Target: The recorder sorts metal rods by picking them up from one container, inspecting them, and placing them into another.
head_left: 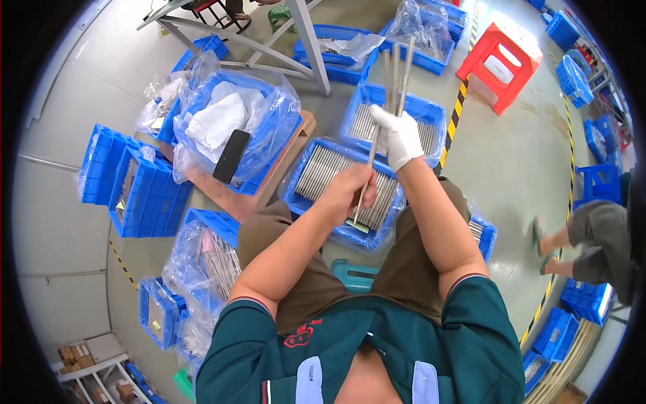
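My left hand (pixel 354 187), bare, is closed round a thin metal rod (pixel 369 158) that slants up toward my other hand. My right hand (pixel 402 143) wears a white glove and grips several long metal rods (pixel 406 77), which stick up and look partly smeared by motion. Both hands hover over a blue bin (pixel 290 190) between my knees, lined with clear plastic. Rows of silvery rods (pixel 324 174) lie side by side in it, with a green slip (pixel 358 226) at its near end. Just beyond sits another blue bin (pixel 407 99) of rods, partly hidden by my glove.
At left, a plastic-lined blue bin with white cloth (pixel 219 121) and a black phone (pixel 231 156) rests on a wooden pallet (pixel 266 192). More blue bins (pixel 156 192) stand further left. A red stool (pixel 501 67) is at far right. Another person's legs (pixel 592 236) show at right.
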Tool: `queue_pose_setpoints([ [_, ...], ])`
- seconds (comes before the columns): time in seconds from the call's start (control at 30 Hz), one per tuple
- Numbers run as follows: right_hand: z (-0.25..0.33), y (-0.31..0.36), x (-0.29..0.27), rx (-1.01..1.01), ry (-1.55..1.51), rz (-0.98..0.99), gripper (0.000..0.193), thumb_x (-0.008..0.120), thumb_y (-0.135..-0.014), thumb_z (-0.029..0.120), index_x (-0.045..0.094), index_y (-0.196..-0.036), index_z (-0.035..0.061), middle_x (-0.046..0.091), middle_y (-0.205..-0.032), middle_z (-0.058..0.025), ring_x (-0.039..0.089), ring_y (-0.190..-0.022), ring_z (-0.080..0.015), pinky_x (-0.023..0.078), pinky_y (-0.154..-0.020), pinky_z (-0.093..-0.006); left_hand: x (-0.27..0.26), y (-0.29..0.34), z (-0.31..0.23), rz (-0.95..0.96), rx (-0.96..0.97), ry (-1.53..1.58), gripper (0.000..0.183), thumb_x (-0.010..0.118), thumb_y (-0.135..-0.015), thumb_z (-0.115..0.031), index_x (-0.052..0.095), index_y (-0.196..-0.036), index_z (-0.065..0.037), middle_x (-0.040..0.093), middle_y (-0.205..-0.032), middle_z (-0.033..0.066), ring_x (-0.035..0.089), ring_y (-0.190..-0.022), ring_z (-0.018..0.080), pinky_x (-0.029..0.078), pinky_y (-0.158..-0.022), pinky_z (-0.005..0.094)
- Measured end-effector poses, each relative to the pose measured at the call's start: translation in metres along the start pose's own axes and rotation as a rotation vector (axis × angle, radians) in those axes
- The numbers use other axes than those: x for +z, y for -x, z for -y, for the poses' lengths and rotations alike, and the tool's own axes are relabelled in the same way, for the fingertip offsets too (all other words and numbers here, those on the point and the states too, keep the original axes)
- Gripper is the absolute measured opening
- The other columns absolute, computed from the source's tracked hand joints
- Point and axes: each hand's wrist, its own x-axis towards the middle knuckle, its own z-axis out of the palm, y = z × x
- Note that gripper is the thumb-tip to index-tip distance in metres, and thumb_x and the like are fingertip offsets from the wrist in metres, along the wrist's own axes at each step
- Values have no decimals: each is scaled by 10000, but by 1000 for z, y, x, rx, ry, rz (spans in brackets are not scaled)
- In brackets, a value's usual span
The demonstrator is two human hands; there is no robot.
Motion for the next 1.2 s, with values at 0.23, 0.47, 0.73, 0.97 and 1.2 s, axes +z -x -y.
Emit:
queue_pose_setpoints([
  [0.23,42,-44,-60,-14,-198,-60,325,631,-847,326,497,-623,133,306,-420,80,267,-319,-63,175,-330,-238,-17,26,-20,50,-141,-320,270,447,-943,-294,533,-820,-71,581,-664,41,565,-588,136,458,-592,234],
  [0.47,6,11,-5,88,284,49,276,642,-769,306,614,-714,37,567,-595,-69,559,-555,-166,432,-489,-317,-16,-3,-22,141,69,149,305,489,-935,-318,564,-952,-23,588,-1032,109,592,-901,227,498,-794,381],
  [0.73,-14,23,-1,-95,609,251,401,632,-783,364,606,-891,-21,605,-703,-108,560,-635,-171,461,-617,-315,-16,-3,-23,146,-133,-244,322,612,-869,-332,594,-903,-13,518,-733,15,452,-614,99,389,-544,243],
  [0.97,-12,28,-8,-321,1043,66,433,581,-822,455,589,-860,24,613,-741,-226,605,-740,-401,482,-645,-448,-43,-10,-43,-424,282,-449,201,596,-861,-220,634,-912,-30,513,-666,-35,431,-514,53,347,-475,202],
  [1.2,-30,46,-6,-203,966,342,378,556,-859,390,611,-896,19,620,-706,-187,623,-710,-351,476,-651,-411,-84,-9,-64,-382,482,311,284,545,-910,-347,580,-945,-67,490,-684,-10,408,-534,81,343,-496,233],
])
